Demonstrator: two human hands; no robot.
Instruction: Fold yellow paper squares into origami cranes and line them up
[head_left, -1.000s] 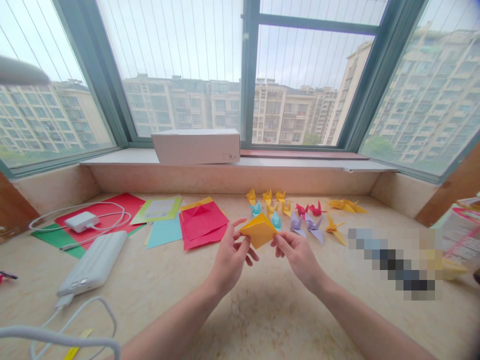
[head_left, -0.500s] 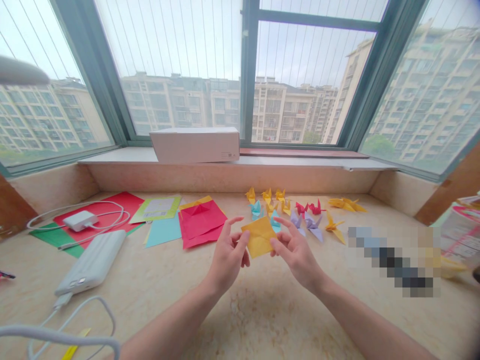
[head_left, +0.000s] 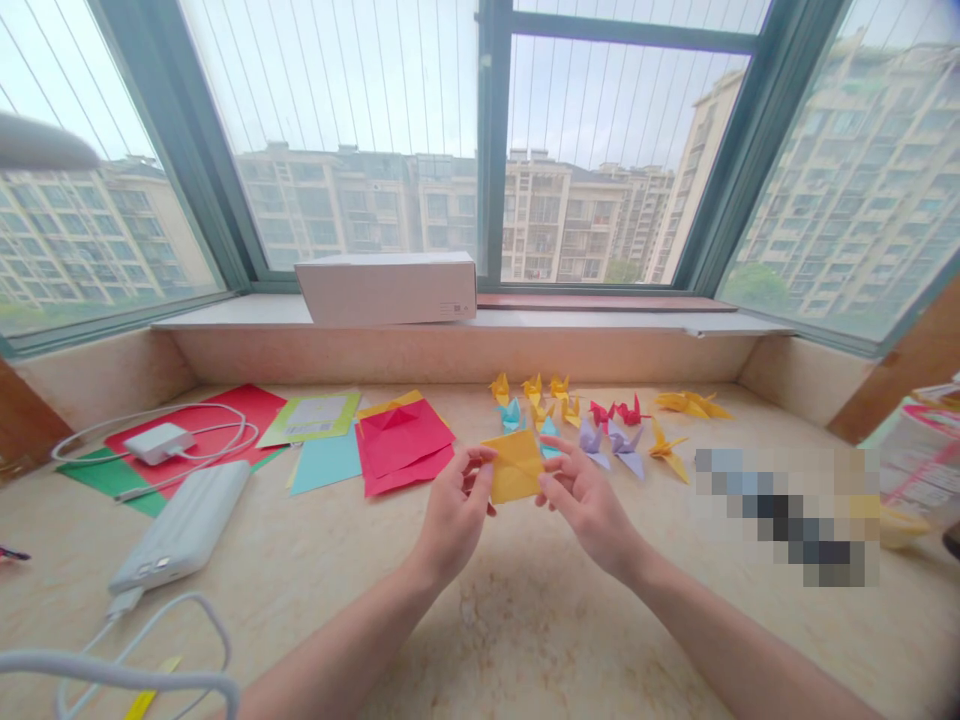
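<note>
**A:** Well, what could slip here?

**B:** Far left of the hands, the power bank (head_left: 184,525) and its cable lie well apart, so no trouble there. The red sheets (head_left: 401,445) lie just beyond the left hand (head_left: 454,510), and a careless wrist could scatter them. The main risk, I think, is the yellow paper (head_left: 514,465) itself. It is pinched only at its side edges, seemingly clear of the tabletop (head_left: 480,620), so an uneven pull could skew a crease or tear it.

**A:** And the hands?

**B:** The left hand has thumb and fingertips closed on the paper's left edge, palm turned inward. The right hand (head_left: 589,500) mirrors it on the right edge, fingers slightly spread. Both forearms reach forward. The paper cranes (head_left: 600,420) stand just beyond the right hand, near enough to be knocked.
</note>
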